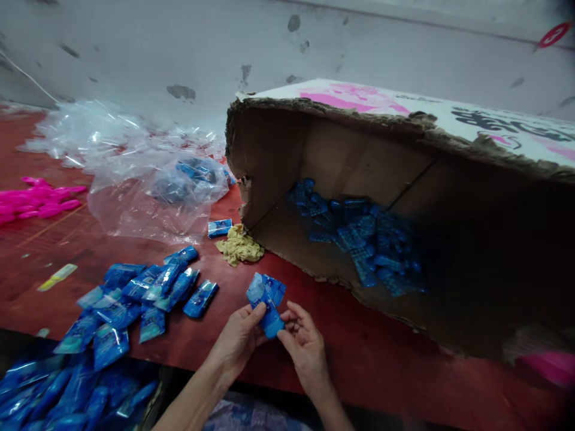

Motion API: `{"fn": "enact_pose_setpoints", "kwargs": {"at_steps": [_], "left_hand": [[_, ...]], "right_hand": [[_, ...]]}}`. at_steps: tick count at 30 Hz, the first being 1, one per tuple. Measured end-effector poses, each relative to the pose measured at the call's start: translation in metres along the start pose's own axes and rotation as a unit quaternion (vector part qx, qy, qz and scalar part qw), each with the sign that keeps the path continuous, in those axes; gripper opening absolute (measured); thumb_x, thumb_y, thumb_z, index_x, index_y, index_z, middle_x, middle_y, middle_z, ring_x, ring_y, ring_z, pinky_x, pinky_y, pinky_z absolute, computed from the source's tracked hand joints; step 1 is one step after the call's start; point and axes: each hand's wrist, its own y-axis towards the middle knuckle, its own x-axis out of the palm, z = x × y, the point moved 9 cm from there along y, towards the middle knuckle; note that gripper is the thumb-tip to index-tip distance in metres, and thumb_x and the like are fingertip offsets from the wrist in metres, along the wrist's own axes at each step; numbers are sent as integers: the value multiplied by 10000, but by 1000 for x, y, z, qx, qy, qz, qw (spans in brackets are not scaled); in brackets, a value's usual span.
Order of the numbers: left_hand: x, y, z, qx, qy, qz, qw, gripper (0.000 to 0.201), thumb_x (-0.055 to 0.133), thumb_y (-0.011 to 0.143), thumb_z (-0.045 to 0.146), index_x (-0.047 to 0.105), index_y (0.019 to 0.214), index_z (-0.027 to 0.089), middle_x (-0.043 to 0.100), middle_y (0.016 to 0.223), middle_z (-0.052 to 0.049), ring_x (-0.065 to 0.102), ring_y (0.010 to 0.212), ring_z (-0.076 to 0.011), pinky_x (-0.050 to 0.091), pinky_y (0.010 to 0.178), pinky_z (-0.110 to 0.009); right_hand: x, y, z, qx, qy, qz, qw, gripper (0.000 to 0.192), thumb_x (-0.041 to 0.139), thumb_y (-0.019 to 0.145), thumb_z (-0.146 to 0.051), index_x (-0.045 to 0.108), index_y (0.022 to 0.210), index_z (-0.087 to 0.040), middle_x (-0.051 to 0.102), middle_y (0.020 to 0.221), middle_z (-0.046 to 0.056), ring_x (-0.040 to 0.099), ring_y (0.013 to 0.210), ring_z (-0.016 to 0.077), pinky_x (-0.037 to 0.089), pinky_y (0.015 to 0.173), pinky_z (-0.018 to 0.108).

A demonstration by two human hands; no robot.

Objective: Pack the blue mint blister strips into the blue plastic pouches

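Observation:
My left hand (236, 336) pinches a small blue printed packet (272, 320) between thumb and fingers, over the table's front edge. The thumb and forefinger of my right hand (306, 350) close on the packet's lower right end; its other fingers are curled. The packet's upper part spreads into two flaps, one partly see-through. Left of my hands lies a loose heap of blue shiny packets (144, 287), with one single packet (200, 299) set apart nearest my left hand. Beyond the held packet sits a crumpled yellowish cloth or rubbery piece (240, 246).
A torn cardboard box (341, 158) lies on its side at right, several blue pieces (359, 236) inside. Behind left are transparent bags (135, 203), pink pieces (40, 199) and a small blue box (220, 228). More blue packets (74, 389) fill a container lower left. A yellow strip (57, 277) lies left.

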Motion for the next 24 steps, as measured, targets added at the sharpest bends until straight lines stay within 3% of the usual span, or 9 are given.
{"fn": "enact_pose_setpoints", "kwargs": {"at_steps": [4,7,12,17,21,24], "left_hand": [[7,-2,-2,-24,-1,-50,998,213,593,743,310,650,840,129,711,796,-86,645,787,-194,454,780,-325],[15,-7,-3,-49,-8,-98,994,258,578,757,280,641,947,118,700,851,-107,638,818,-204,452,783,-333],[25,-11,-4,-76,-15,-147,986,287,594,743,241,631,992,102,690,840,-136,646,768,-215,464,672,-300],[24,-11,-8,-75,-19,-147,986,270,627,716,231,650,944,90,693,823,-136,647,733,-203,453,616,-267],[22,-9,-16,-59,-37,-126,990,215,640,708,251,674,871,115,702,838,-107,643,752,-193,468,688,-299],[18,-6,-22,-39,-57,-85,994,226,640,706,306,677,840,127,701,768,-78,634,690,-165,480,687,-305]], "right_hand": [[-5,2,-1,-20,-52,-9,998,475,653,692,-174,542,1144,-271,601,977,16,580,887,160,478,816,286],[-1,4,-7,-31,-37,-67,997,570,695,676,-245,492,1205,-304,546,1180,38,527,1064,211,452,887,341],[17,4,-15,22,44,-161,986,629,685,682,-388,426,1254,-347,521,1247,32,530,1082,231,527,778,377],[17,3,-20,29,22,-163,986,623,663,673,-468,449,1244,-337,593,1148,21,622,907,196,545,735,352],[9,4,-19,-17,-56,-141,988,545,624,723,-459,482,1227,-308,609,1132,31,580,1012,205,487,849,338],[6,3,-14,-49,-101,-116,987,512,555,776,-469,472,1243,-277,614,1131,57,586,1010,212,491,840,330]]}}
